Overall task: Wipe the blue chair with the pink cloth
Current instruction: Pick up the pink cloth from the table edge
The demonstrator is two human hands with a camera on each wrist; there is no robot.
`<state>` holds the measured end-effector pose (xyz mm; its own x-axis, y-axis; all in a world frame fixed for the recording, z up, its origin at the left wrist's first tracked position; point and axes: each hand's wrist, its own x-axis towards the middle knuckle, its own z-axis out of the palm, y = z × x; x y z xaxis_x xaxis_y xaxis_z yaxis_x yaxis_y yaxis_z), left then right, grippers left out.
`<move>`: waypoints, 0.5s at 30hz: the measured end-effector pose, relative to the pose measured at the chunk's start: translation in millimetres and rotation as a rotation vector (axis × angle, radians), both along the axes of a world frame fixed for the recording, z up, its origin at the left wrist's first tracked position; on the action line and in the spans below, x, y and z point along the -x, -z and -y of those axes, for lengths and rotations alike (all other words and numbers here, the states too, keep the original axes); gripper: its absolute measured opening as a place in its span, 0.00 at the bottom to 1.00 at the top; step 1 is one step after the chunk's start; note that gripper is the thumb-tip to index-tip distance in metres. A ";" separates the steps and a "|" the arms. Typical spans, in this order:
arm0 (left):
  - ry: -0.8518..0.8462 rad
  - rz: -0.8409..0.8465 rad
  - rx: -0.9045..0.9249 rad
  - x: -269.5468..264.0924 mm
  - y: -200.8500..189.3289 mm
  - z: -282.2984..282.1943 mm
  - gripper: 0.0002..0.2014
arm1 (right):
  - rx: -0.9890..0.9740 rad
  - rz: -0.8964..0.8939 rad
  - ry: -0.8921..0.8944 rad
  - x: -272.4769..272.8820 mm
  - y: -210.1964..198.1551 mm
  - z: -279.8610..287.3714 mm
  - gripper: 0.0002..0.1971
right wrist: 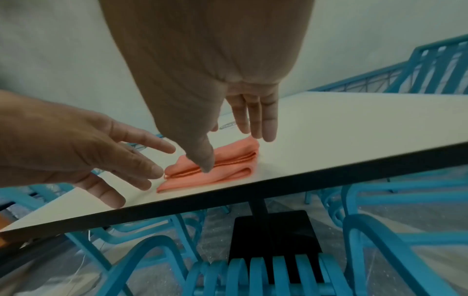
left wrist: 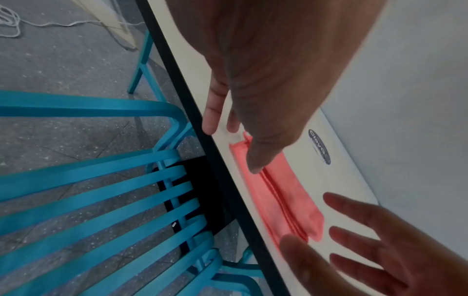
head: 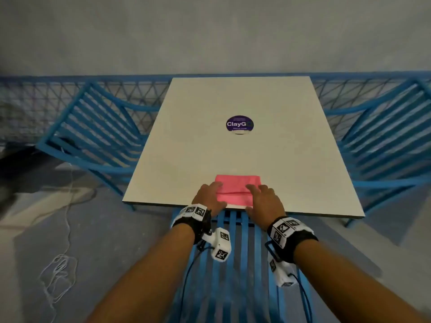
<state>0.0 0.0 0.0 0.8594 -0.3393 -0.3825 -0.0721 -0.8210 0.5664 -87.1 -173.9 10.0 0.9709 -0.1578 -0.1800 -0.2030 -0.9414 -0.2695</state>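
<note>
Both hands reach over the near edge of a white desk (head: 240, 150) toward a folded pink cloth (head: 236, 185). On the cloth's left end, the left hand (head: 209, 197) has straight, spread fingers; in the left wrist view its thumb tip touches the cloth along the central fold, while the other fingers lie by the desk edge beside the cloth. It grips nothing. Over the cloth's right end, the right hand (head: 263, 201) also has straight, slightly spread fingers; in the right wrist view its thumb tip presses down on the fold and the remaining fingers hover just past the cloth's far edge, holding nothing.

The cloth lies flat on the desk, folded into a rectangle with layered edges showing along a central crease, close to the near edge and between the two hands.

A blue chair (head: 235, 271) with slatted metal bands stands directly below the forearms, tucked partly under the desk. Two more blue slatted chairs stand at the desk's left (head: 98, 136) and right (head: 382, 141) sides. A round purple sticker (head: 239, 124) sits at the middle of the desk. A white cord (head: 58, 271) lies coiled on the grey floor to the left. Both wrists wear black bands carrying white marker cubes.
</note>
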 end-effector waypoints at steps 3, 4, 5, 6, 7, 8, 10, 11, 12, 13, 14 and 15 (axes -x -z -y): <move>0.059 0.028 -0.136 -6.8 11.9 7.9 0.39 | -0.048 -0.020 0.088 -13.8 14.2 5.2 0.31; 0.077 0.044 -0.172 -8.0 16.6 8.3 0.38 | -0.058 -0.042 0.110 -17.1 17.4 5.7 0.29; 0.084 0.065 -0.193 -9.6 21.6 9.8 0.37 | -0.080 -0.062 0.140 -20.4 21.8 6.2 0.28; 0.083 0.086 -0.196 -10.1 26.8 11.1 0.34 | -0.103 -0.077 0.166 -22.0 27.5 6.9 0.27; 0.077 0.107 -0.182 -10.4 31.0 11.6 0.32 | -0.117 -0.082 0.183 -22.8 31.8 7.3 0.27; 0.061 0.134 -0.158 -10.8 33.8 12.7 0.29 | -0.127 -0.078 0.189 -23.5 36.0 8.4 0.27; 0.039 0.184 -0.123 -11.5 38.1 15.6 0.21 | -0.139 -0.034 0.191 -24.5 42.9 10.5 0.25; 0.036 0.204 -0.121 -11.6 38.4 17.8 0.18 | -0.157 -0.007 0.195 -25.1 44.9 11.9 0.23; 0.035 0.226 -0.124 -12.7 39.5 20.3 0.16 | -0.174 0.020 0.196 -26.1 47.0 13.3 0.21; 0.032 0.233 -0.130 -13.7 38.4 22.4 0.15 | -0.191 0.036 0.196 -27.4 47.8 15.0 0.20; 0.032 0.236 -0.133 -15.3 37.2 23.6 0.14 | -0.204 0.046 0.192 -28.6 48.4 16.7 0.19; 0.031 0.237 -0.137 -16.1 33.6 24.5 0.14 | -0.209 0.049 0.186 -29.7 47.4 18.0 0.19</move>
